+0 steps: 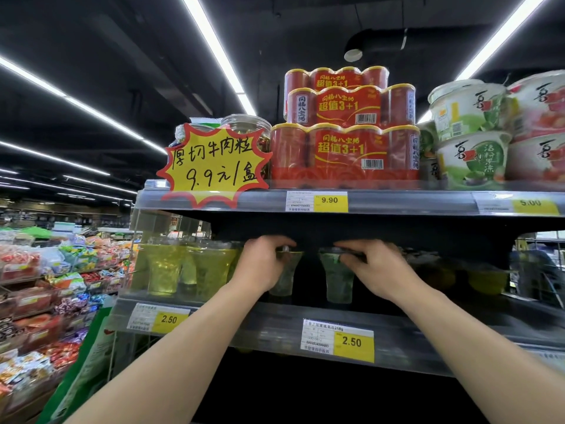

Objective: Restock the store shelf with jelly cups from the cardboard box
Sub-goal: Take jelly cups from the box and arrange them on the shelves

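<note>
A dim supermarket aisle, black ceiling overhead crossed by long strip lights [214,47], with bins of bright wrapped sweets [46,270] trailing off to the left. Straight ahead stands the store shelf [397,201], its grey front rail carrying yellow price tags; one reads 9.90 [330,200]. On that top tier sit stacked red multipacks of cans [345,151], a clear jar behind a yellow starburst price sign [214,163] on the left, and white-and-green dessert bowls [470,157] stacked on the right.

Below it runs the lower tier [275,325], with a clear front guard and two tags marked 2.50 [351,342]. A row of yellow-green jelly cups [162,267] already stands at its left end, flared and upright, close together.

Both bare arms reach up into that tier. The left hand [263,264] has its fingers curled over the rim of one pale green jelly cup [282,280], gripping it from the top. The right hand [379,270] does the same with a second green jelly cup [337,280] — fingers bent down over the lid edge, thumb tucked under. The two cups stand upright, near each other in the middle of the tier, just right of the yellow row. Whether their bases touch the tier I cannot tell — the guard blurs it.
</note>
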